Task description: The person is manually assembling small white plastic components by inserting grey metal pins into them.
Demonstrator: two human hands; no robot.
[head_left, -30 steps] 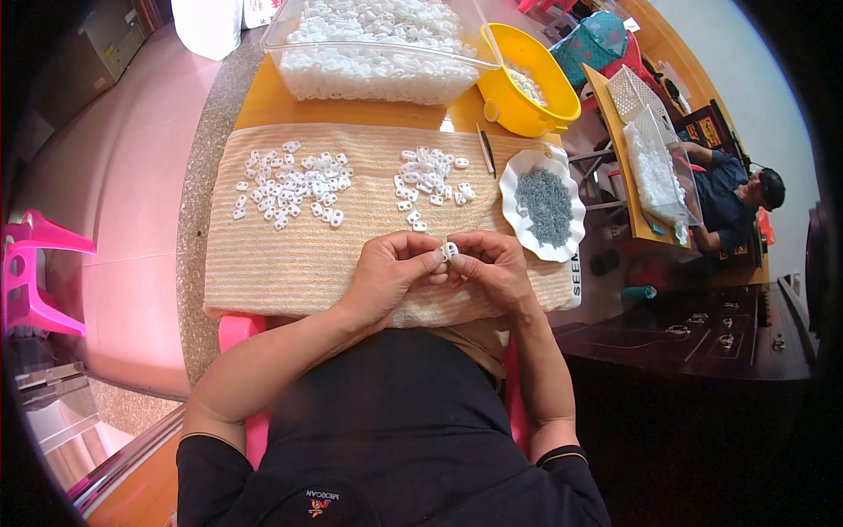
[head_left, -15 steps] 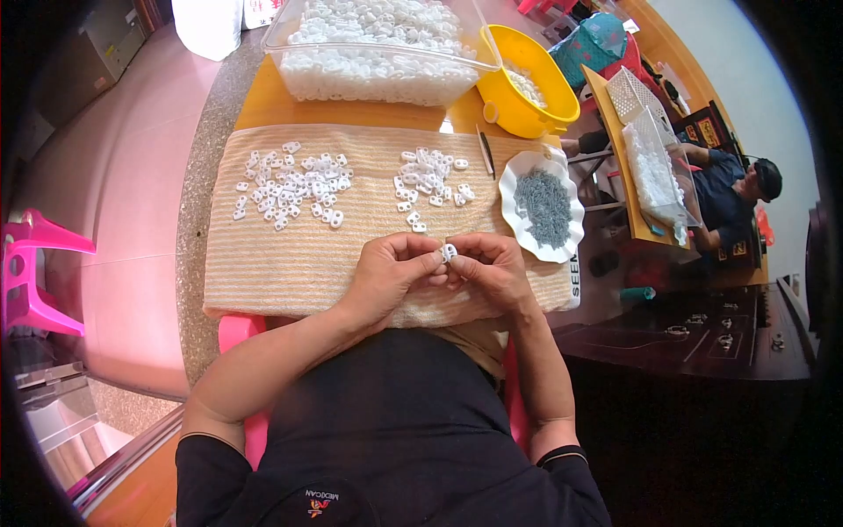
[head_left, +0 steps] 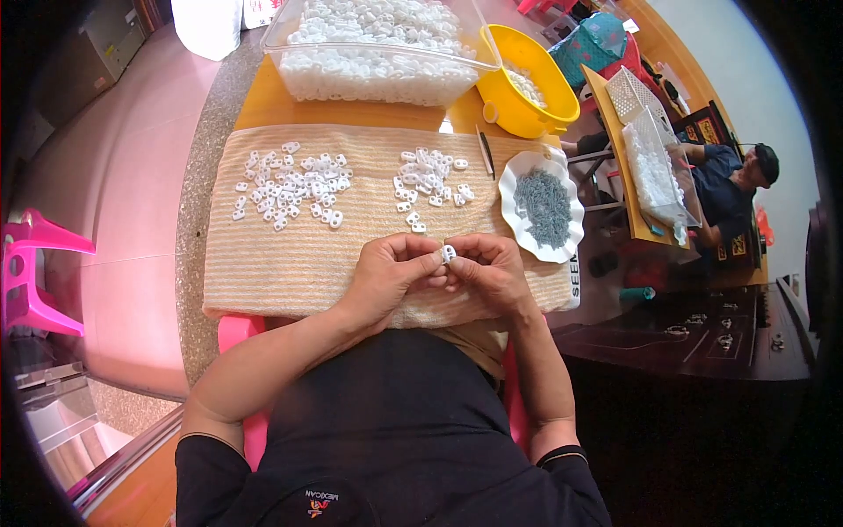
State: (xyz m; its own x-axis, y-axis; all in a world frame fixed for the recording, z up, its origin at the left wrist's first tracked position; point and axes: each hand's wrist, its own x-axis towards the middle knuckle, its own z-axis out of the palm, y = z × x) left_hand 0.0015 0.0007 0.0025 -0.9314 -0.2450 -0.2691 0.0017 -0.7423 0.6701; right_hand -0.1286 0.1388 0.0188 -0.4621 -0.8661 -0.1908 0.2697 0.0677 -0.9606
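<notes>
A small white plastic piece with two holes (head_left: 450, 253) is pinched between both my hands, close to the towel's near side. My left hand (head_left: 392, 274) grips it from the left with thumb and fingertips. From the other side my right hand (head_left: 493, 270) closes on it the same way. Beyond my hands lies a small pile of like white pieces (head_left: 430, 176). A wider pile (head_left: 299, 186) spreads farther left. To the right, a white scalloped dish (head_left: 575, 215) holds many small grey metal parts (head_left: 543, 206), too small to name.
The striped towel (head_left: 272, 272) covers the table. Dark tweezers (head_left: 486, 151) lie near the dish. Behind stand a clear bin (head_left: 369, 92) of white pieces and a yellow basin (head_left: 558, 105). At right, a person (head_left: 729, 189) sits by another table. A pink stool (head_left: 39, 281) stands left.
My hands stay nearly still around the white piece, which has turned only slightly. The person at the right has shifted their head a little.
</notes>
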